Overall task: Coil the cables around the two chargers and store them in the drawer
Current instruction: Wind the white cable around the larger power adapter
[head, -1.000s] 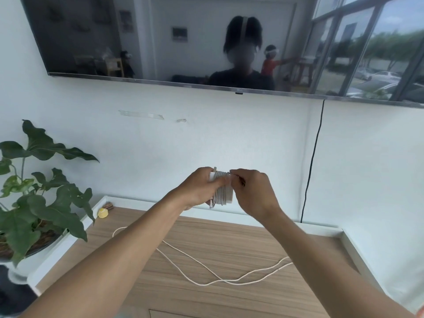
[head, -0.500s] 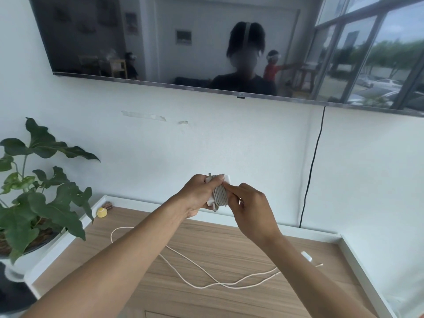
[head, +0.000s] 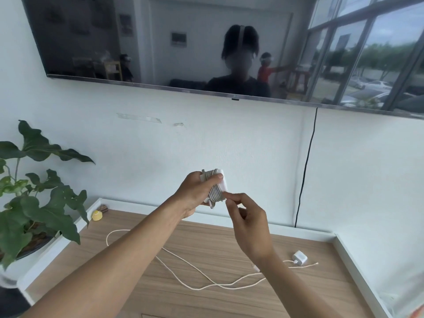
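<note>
My left hand (head: 195,193) grips a white charger (head: 220,182) with its grey cable wound tightly around it, held upright in front of the wall. My right hand (head: 246,222) pinches the cable's end at the lower right edge of the coil. A second, small white charger (head: 300,257) lies on the wooden cabinet top (head: 206,294) at the right, with its long cream cable (head: 183,267) spread loose across the wood in wide loops. No drawer is visible in this view.
A potted plant (head: 34,203) with large leaves stands at the left edge. A small yellow object (head: 97,215) sits in the back left corner. White raised borders frame the cabinet top. A black cord (head: 305,175) hangs down the wall from the television (head: 160,42) above.
My right hand has dropped from the top of the coil to its lower edge. The view has shifted, bringing the second charger into sight at the right.
</note>
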{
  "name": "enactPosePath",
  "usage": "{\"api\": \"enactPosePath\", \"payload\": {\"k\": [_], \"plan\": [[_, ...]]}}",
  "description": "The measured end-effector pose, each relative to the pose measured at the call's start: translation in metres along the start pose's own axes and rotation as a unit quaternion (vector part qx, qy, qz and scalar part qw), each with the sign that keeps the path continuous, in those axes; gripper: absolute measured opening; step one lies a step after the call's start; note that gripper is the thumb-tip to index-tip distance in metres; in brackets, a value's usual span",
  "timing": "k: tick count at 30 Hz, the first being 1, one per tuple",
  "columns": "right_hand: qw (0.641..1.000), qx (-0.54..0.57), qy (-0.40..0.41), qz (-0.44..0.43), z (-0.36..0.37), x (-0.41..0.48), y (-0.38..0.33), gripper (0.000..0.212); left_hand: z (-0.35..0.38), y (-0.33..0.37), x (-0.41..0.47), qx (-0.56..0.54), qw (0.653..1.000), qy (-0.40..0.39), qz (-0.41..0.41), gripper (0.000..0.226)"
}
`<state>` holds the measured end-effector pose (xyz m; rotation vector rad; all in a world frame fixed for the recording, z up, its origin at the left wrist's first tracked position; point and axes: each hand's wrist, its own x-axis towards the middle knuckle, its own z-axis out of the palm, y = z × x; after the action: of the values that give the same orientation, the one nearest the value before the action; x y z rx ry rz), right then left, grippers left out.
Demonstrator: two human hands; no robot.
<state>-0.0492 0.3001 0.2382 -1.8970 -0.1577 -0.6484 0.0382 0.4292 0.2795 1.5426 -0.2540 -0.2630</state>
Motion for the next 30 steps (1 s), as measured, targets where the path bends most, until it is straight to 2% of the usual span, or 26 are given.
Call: {"api": "enactPosePath", "payload": {"k": [3, 6, 11, 13, 15, 17, 21, 26, 30], "plan": [[0.990, 0.102, 0.009, 0.095, 0.001, -0.008, 0.010, 0.011, -0.003, 0.006, -0.003, -0.037, 0.999, -0.016, 0.015, 0.018], [0.986, 0.105, -0.017, 0.131, -0.004, 0.002, 0.017, 0.013, -0.003, 0.009, -0.007, -0.021, 0.996, -0.077, 0.030, 0.014], [0.984, 0.012, -0.115, 0.136, -0.020, 0.022, 0.015, 0.030, -0.003, 0.013, -0.015, -0.067, 0.987, -0.144, 0.039, 0.013], [0.981, -0.052, -0.132, 0.130, -0.026, 0.029, 0.013, 0.033, -0.002, 0.014, -0.019, -0.045, 0.980, -0.190, 0.037, 0.016], [0.977, -0.098, -0.145, 0.125, -0.031, 0.037, 0.010, 0.026, -0.001, 0.014, -0.022, 0.017, 0.973, -0.225, 0.048, 0.019], [0.973, -0.115, -0.140, 0.141, -0.035, 0.045, 0.006, 0.026, -0.001, 0.015, -0.024, 0.090, 0.967, -0.230, 0.061, 0.026], [0.963, -0.037, -0.146, 0.223, -0.040, 0.057, -0.010, 0.025, -0.007, 0.017, -0.023, 0.168, 0.960, -0.216, 0.062, 0.032], [0.945, -0.076, -0.170, 0.268, -0.040, 0.062, -0.019, 0.026, -0.009, 0.014, -0.022, 0.225, 0.946, -0.226, 0.061, 0.035], [0.940, 0.000, -0.147, 0.307, -0.039, 0.062, -0.028, 0.022, -0.010, 0.009, -0.019, 0.279, 0.942, -0.173, 0.072, 0.045]]}}
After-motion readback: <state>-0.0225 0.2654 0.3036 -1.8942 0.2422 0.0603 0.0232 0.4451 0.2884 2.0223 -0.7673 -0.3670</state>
